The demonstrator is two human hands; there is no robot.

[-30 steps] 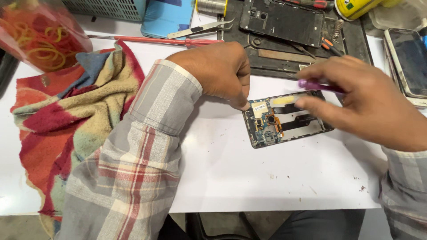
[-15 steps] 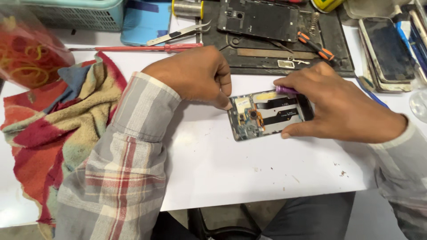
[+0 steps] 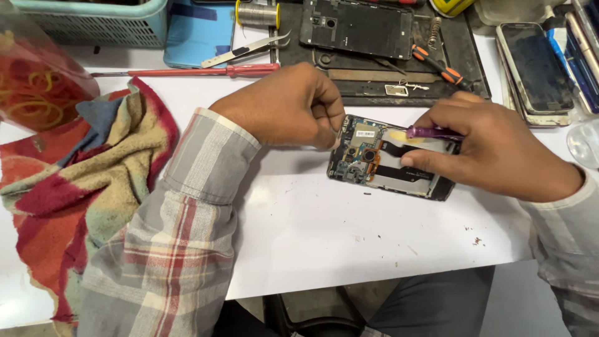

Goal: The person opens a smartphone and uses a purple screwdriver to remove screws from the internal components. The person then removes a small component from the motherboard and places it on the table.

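A white table [image 3: 349, 237] fills most of the view. On its left lies a crumpled towel [image 3: 81, 187] in red, beige and blue patches, and above that sits a clear bag of red and yellow rubber bands [image 3: 37, 87]. Along the far edge stands a teal plastic basket [image 3: 93, 22], with a dark work mat [image 3: 380, 56] beside it that carries a black phone back cover [image 3: 355, 26].

Near the middle of the table, just in front of the mat, lies an opened phone [image 3: 390, 163], its circuit board and flat cables facing up. The left hand [image 3: 284, 106] rests curled at the phone's upper left corner, its fingertips pressed together there; what they pinch is too small to tell. The right hand [image 3: 499, 153] lies over the phone's right end, thumb against the long side, fingers closed around a purple tool [image 3: 430, 132] whose tip points left across the phone.

Further right, a smartphone with a dark screen [image 3: 536, 65] lies face up. A long red screwdriver [image 3: 187, 72] stretches along the table's far side, with metal tweezers [image 3: 246, 51] above it and an orange-handled screwdriver [image 3: 440, 67] on the mat.
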